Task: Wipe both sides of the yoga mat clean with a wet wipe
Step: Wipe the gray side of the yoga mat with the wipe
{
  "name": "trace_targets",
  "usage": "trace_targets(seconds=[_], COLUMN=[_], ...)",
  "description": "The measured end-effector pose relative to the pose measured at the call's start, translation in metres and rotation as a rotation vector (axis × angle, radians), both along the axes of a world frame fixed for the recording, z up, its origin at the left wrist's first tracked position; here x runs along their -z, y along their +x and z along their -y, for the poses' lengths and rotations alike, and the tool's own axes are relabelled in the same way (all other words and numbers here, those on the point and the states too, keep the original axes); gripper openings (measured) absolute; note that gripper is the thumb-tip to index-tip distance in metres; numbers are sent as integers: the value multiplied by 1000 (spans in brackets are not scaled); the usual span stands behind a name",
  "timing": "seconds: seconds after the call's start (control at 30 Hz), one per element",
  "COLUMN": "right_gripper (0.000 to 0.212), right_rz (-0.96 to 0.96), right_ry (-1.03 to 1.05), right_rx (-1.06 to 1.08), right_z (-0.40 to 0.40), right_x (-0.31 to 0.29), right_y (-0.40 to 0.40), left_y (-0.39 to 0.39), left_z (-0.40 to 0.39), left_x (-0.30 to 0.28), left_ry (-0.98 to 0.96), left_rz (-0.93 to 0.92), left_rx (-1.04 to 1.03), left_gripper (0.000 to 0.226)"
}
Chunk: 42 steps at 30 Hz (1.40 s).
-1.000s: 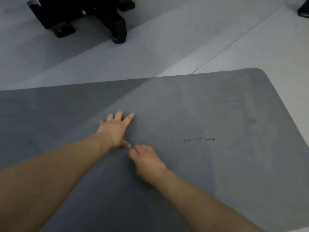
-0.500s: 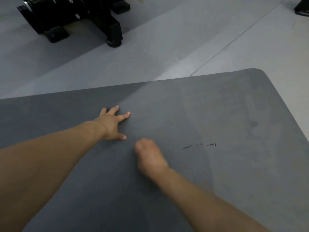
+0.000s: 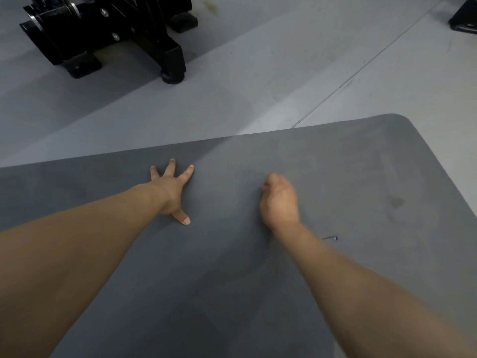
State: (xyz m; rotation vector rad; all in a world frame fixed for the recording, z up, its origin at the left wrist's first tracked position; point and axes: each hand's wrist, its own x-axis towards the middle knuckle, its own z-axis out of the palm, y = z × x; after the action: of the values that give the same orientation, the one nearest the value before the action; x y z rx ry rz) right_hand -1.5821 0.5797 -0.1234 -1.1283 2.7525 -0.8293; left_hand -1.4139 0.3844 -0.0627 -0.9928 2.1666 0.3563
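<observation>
The left hand (image 3: 171,192) lay splayed at 9 o'clock, pinning the mat (image 3: 348,177); the right hand (image 3: 280,200), curled and blurred (wipe unseen), presumably scrubbed.

The right hand (image 3: 280,200) was motion-blurred, its curled fingers hiding whatever it held. The yoga mat (image 3: 335,177) ran off the frame's edges; the black equipment (image 3: 108,34) was cropped at top.

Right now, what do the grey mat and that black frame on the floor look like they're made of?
Yoga mat: probably foam or rubber, matte; fine woven-looking texture beside the left hand, rounded corner, a small nick in the surface. Black frame: likely painted metal, semi-gloss; square tube sections, silver bolts, round foot.
</observation>
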Motion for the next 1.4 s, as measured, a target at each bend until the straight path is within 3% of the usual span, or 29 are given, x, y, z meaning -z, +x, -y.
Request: trace_targets(seconds=[0.13,0.23,0.33,0.43,0.53,0.6,0.73,0.83,0.9,1.0,1.1,1.17,1.27,1.4], right_gripper=[26,25,20,18,8,8,22,22,5,14,10,4,17,29], right_rz=[26,-45,-119,-186,-76,-70,67,39,-42,-122,-51,14,11,38], right_ry=[-40,-17,5,9,-5,-28,50,45,20,-3,26,18,-42,-44], right_rx=[-519,-792,-627,-161,192,135,-413,-688,-657,-312,78,200,54,-371], right_z=[17,14,23,14,15,37,71,74,74,66,48,55,86,119], right_x=[3,4,5,3,-1,2,-2,-11,-8,-2,-3,-4,1,-4], right_y=[123,127,41,-58,-82,-43,85,91,46,-49,-116,-109,-39,54], left_y=[1,2,3,2,2,1,3,4,3,0,-1,-2,-4,-3], left_z=[4,5,5,6,6,6,9,9,8,7,7,7,7,8], left_x=[-1,2,2,3,2,1,3,4,3,1,1,0,0,1], left_ry=[19,42,66,81,83,98,97,99,101,109,116,123,130,117], left_rz=[-11,-23,-29,-42,-42,-48,-61,-58,-57,-56,-43,-43,-42,-43], left_rx=[-7,-14,-39,-68,-78,-82,-84,-86,-85,-107,-108,-111,-111,-114], left_gripper=[150,149,149,149,148,148,151,154,156,159,158,158,158,158])
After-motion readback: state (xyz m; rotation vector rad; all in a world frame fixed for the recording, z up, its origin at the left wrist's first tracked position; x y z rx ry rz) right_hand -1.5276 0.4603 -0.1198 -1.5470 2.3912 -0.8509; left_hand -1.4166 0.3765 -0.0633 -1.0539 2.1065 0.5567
